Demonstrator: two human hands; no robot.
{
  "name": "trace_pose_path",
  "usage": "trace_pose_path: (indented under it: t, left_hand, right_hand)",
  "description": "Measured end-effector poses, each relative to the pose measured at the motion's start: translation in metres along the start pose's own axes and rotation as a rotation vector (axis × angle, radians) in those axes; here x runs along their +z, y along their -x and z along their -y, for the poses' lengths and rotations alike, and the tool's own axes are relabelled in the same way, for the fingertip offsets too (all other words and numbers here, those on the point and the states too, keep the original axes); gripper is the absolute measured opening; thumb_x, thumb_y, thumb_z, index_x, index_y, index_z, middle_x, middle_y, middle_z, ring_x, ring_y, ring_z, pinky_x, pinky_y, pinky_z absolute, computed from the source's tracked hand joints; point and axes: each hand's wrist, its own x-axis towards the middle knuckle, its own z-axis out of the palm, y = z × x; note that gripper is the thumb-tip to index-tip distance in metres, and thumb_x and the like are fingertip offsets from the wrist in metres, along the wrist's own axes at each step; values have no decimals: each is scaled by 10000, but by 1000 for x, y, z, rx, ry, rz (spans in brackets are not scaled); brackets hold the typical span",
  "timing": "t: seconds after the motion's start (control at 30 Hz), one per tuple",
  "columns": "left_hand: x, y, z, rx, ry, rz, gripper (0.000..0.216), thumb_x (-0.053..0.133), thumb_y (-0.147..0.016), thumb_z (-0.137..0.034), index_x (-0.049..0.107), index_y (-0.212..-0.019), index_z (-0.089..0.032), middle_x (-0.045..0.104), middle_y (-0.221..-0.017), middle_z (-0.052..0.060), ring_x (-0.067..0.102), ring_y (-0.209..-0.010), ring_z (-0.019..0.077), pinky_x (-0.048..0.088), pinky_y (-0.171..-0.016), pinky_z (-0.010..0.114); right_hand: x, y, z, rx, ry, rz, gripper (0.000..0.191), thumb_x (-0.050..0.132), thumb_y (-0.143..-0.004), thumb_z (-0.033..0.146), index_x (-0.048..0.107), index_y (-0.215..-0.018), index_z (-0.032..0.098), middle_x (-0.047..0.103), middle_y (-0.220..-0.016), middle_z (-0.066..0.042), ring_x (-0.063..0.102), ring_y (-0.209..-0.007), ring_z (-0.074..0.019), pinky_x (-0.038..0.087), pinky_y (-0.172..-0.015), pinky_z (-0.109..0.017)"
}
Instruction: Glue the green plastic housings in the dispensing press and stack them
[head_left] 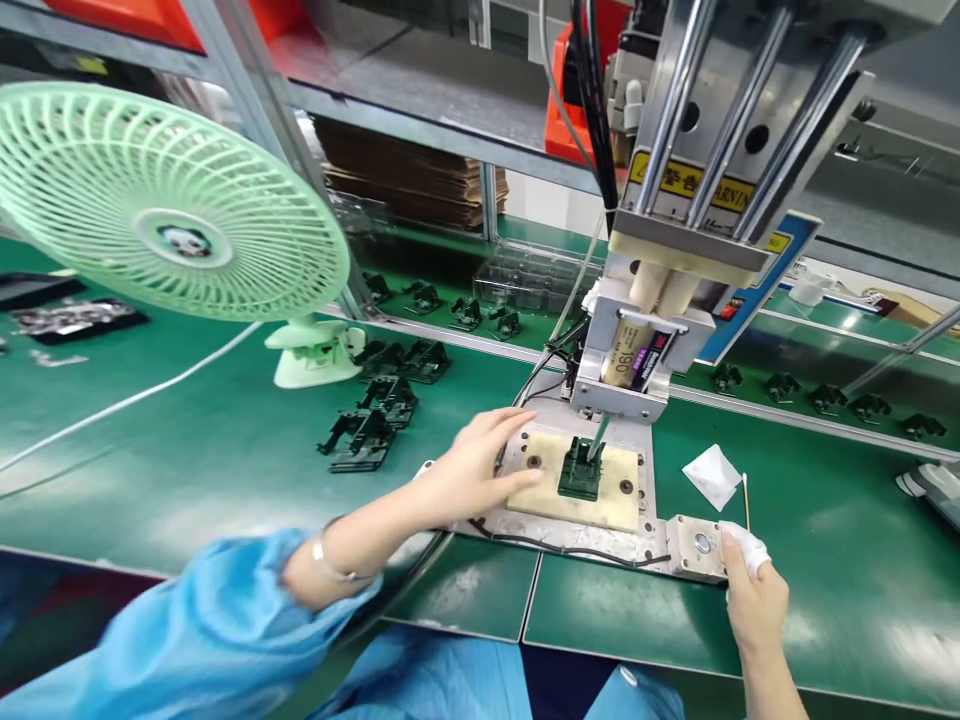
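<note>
Green workbench (862, 570), metal-framed, with shelving behind and a stack of brown cardboard (405, 185) on view.

Principal item: one black part (579, 478), seated on a cream plate (619, 513) at the foot of a dispensing machine; its longer axis appears to run away from the person.

Left hand (480, 470): open and empty, fingers spread, thumb and fingertips toward the plate's left side. The part lies just to the right of these fingertips, with a gap between; this is the nearer hand. Whether the thumb touches the plate cannot be told.

Right hand (756, 600): closed on a white wad (750, 548), beside a button box (697, 548), right of the part and nearer the person; contact with the box unclear.

Obstruction: a slanting nozzle (600, 437), reaching down to the part from a cartridge (628, 350); whether its tip touches cannot be told. It occupies the space above the part; the side toward the left hand looks unblocked.

Surroundings: a white square (712, 477) and cotton swab (746, 500), right of the plate; a cluster of similar black parts (364, 440), well left; a pale green fan (262, 235), farther left.
</note>
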Motion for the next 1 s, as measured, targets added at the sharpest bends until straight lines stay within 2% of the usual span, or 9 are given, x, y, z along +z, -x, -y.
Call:
trace_pose_path:
  t: [0.03,0.1,0.17,0.23,0.37,0.57,0.8,1.0]
  left_hand:
    - [-8,8,7,-76,6,-56,710,654,-783,-597,578,-1351,-179,546,-1402,164,505,-1302,391,458,-1069,531]
    - [-18,24,21,-278,119,-120,677,670,-729,-651,666,-1214,-180,633,-1287,145,621,-1130,367,572,-865,428]
    - [-20,39,34,-461,336,-115,694,751,-639,-653,695,-1141,-177,686,-1191,140,671,-993,332,574,-737,358]
    - [-14,50,41,-545,563,-151,691,803,-609,-625,690,-1129,-184,703,-1121,122,678,-900,277,552,-718,321]
    - [4,59,45,-522,785,-307,645,823,-657,-559,662,-1173,-207,651,-1068,66,630,-773,178,506,-660,254]
    - [17,60,51,-513,899,-443,620,824,-657,-570,673,-1104,-168,695,-994,82,636,-769,183,509,-672,249]
    - [21,62,53,-522,906,-459,600,823,-653,-566,653,-1062,-161,702,-972,72,645,-743,181,515,-691,264]
    - [17,62,58,-521,852,-435,610,817,-657,-585,655,-1048,-146,704,-979,98,656,-786,206,513,-705,276]
  right_hand:
    - [-1,-1,3,87,-19,39,702,688,-619,770,776,-885,126,776,-933,-157,726,-908,-354,555,-728,-378]
    - [-1,-1,12,196,-45,113,721,722,-568,761,765,-916,131,777,-959,-141,717,-931,-354,550,-734,-378]
    - [0,-1,23,266,-50,159,728,759,-523,745,753,-925,138,777,-960,-132,709,-954,-353,546,-757,-380]
    - [2,-1,30,314,-33,179,734,794,-471,734,743,-909,147,777,-949,-128,701,-964,-356,541,-767,-383]
    - [3,1,29,340,34,163,717,793,-446,762,724,-849,174,773,-919,-121,694,-920,-354,528,-732,-390]
    - [4,0,10,348,117,147,683,739,-505,801,698,-796,184,761,-886,-135,683,-882,-350,523,-678,-388]
    - [4,2,17,337,107,127,664,746,-516,764,699,-818,175,759,-886,-127,678,-859,-337,523,-658,-379]
    - [4,6,22,333,94,107,638,744,-499,794,683,-751,210,739,-760,-111,656,-682,-321,496,-554,-403]
